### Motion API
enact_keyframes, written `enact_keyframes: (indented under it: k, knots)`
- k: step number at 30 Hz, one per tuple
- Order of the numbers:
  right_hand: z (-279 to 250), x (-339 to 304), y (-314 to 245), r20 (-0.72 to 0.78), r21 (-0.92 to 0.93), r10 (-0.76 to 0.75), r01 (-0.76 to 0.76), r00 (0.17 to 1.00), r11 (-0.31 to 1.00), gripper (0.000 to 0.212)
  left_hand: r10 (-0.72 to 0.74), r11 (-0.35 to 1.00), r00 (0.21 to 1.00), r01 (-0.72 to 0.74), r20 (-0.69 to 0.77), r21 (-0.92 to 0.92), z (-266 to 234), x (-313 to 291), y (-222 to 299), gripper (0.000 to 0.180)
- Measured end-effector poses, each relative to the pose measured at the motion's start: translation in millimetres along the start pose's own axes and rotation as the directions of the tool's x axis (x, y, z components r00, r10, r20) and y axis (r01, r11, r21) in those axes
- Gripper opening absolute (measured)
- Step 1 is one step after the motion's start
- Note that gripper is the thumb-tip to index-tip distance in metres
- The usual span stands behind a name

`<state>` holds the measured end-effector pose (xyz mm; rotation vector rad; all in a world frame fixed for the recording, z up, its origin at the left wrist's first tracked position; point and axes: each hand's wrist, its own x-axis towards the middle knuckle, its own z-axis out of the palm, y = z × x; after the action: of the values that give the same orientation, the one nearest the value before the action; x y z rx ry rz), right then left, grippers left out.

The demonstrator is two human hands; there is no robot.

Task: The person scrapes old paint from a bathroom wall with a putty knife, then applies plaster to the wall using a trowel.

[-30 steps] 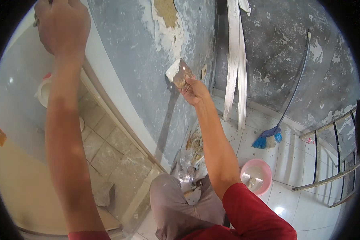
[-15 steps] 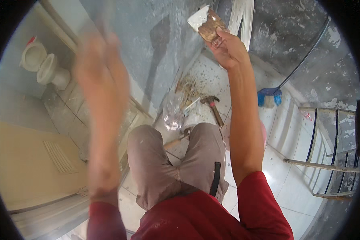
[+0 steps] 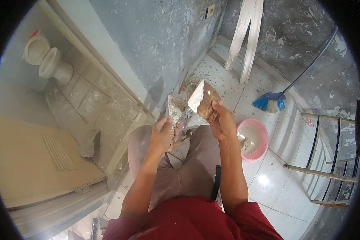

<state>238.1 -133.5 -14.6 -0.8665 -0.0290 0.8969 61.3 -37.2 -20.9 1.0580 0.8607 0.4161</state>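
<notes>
My left hand (image 3: 163, 133) is closed on the handle of a putty knife (image 3: 176, 109), its broad metal blade pointing up and smeared with pale filler. In my right hand (image 3: 222, 122) is a flat brown scraper board (image 3: 210, 105) with thick white filler along its left edge. My thumb presses on the board's face. The two tools are close together above my knees, with a narrow gap between them. Behind them, a clear plastic bag (image 3: 181, 121) and scraped debris on the floor are partly hidden.
A pink basin (image 3: 267, 140) with whitish liquid stands right of my leg. Beyond it are a blue broom (image 3: 270, 100), a slatted rack (image 3: 320, 174) and leaning white strips (image 3: 248, 44). The patchy grey-blue wall (image 3: 148, 36) rises ahead; a door (image 3: 36, 160) and toilet (image 3: 54, 68) are left.
Both hands have come down from near the wall and drawn together above my lap. The view has shifted: the basin now shows, and the hammer on the floor is hidden.
</notes>
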Motion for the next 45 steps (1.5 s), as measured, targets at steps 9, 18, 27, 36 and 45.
enact_keyframes:
  k: [9, 18, 27, 36, 45]
  knots:
    - [-5, -17, 16, -0.043, -0.116, 0.058, -0.062, 0.997, 0.991, 0.036, -0.024, 0.996, 0.996, 0.016, 0.091, 0.087, 4, -5, 12, 0.032]
    - [15, -18, 8, 0.034, -0.059, 0.069, -0.067, 0.997, 0.996, 0.032, 0.685, 0.346, 0.686, -0.604, 0.246, 0.718, -14, -4, -18, 0.019]
    - [10, -4, -6, 0.013, 0.039, -0.049, 0.049, 0.999, 0.998, 0.031, -0.156, 0.984, 0.976, 0.141, 0.150, 0.106, 0, -26, -2, 0.025]
    - [7, -20, -22, 0.012, -0.373, -0.328, 0.309, 0.945, 0.875, 0.028, -0.148, 0.962, 0.961, 0.194, 0.233, -0.191, 17, -17, 11, 0.024]
    - [-8, -42, -9, 0.137, -0.752, -0.626, 0.492, 0.768, 0.439, 0.026, -0.209, 0.924, 0.938, 0.282, 0.277, -0.258, 2, -8, 18, 0.019]
